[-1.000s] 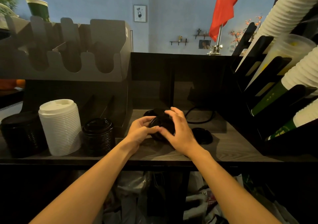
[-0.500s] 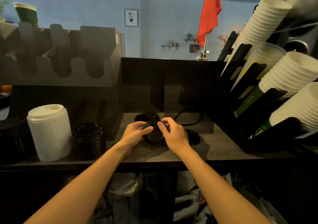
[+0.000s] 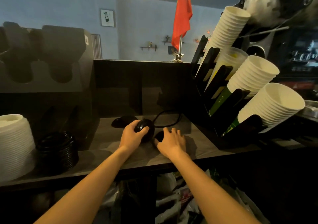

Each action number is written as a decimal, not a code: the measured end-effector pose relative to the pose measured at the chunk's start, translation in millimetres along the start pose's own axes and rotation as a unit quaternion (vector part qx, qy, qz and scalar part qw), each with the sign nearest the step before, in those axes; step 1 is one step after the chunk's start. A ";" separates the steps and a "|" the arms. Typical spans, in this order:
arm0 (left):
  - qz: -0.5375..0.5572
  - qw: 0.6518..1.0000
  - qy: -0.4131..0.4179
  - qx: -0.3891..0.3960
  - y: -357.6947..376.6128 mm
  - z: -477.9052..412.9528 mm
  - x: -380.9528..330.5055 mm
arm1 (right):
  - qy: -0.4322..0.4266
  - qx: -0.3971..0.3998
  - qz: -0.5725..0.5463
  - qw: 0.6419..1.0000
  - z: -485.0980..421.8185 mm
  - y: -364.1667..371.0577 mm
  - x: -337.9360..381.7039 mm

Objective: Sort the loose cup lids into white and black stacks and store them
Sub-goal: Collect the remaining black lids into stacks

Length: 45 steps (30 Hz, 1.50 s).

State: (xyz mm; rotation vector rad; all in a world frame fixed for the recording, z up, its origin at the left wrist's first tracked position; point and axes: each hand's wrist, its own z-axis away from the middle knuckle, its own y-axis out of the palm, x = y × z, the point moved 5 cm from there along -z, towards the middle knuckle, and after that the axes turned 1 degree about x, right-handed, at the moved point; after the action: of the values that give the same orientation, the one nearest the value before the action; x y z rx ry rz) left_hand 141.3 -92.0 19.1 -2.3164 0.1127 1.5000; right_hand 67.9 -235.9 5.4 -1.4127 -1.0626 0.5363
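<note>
My left hand (image 3: pixel 132 136) grips a small stack of black lids (image 3: pixel 146 129), tilted on edge, above the wooden counter (image 3: pixel 106 148). Just to the right, my right hand (image 3: pixel 171 142) lies over a loose black lid (image 3: pixel 159 135) flat on the counter, fingers spread and lightly bent; whether it grasps the lid is hidden. Another loose black lid (image 3: pixel 123 121) lies further back on the left. At the left stand a stack of black lids (image 3: pixel 57 152) and a taller stack of white lids (image 3: pixel 14 144).
A grey slotted lid holder (image 3: pixel 51 65) towers over the left stacks. A black rack (image 3: pixel 218 93) with slanted rows of white paper cups fills the right. A black cable (image 3: pixel 167 120) loops behind my hands. Bags sit under the counter.
My right hand let go of the black lid stack and moved right, down onto the loose lid. My left hand now holds the stack alone. The camera shifted right.
</note>
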 end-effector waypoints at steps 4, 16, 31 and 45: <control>0.000 1.000 -0.009 -0.007 -3.0 -1.2 6.3 | -0.026 -0.065 -0.107 0.992 0.9 -7.1 1.5; 0.206 0.969 -0.136 0.026 -3.8 -2.8 16.1 | -0.214 -0.155 -0.256 0.930 15.1 -23.5 15.1; 0.177 0.976 -0.107 0.063 -5.2 4.6 8.1 | -0.210 -0.025 -0.312 0.926 11.1 -9.8 20.6; 0.127 0.972 -0.117 -0.159 -78.5 -1.0 17.5 | -0.177 -0.039 -0.250 0.951 -12.6 0.1 65.9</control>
State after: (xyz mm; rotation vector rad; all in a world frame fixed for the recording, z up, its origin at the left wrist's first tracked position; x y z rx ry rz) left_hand 170.6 -17.3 24.8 -2.4128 0.1172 2.0413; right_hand 109.6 -187.2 25.3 -1.0713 -1.6846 0.3819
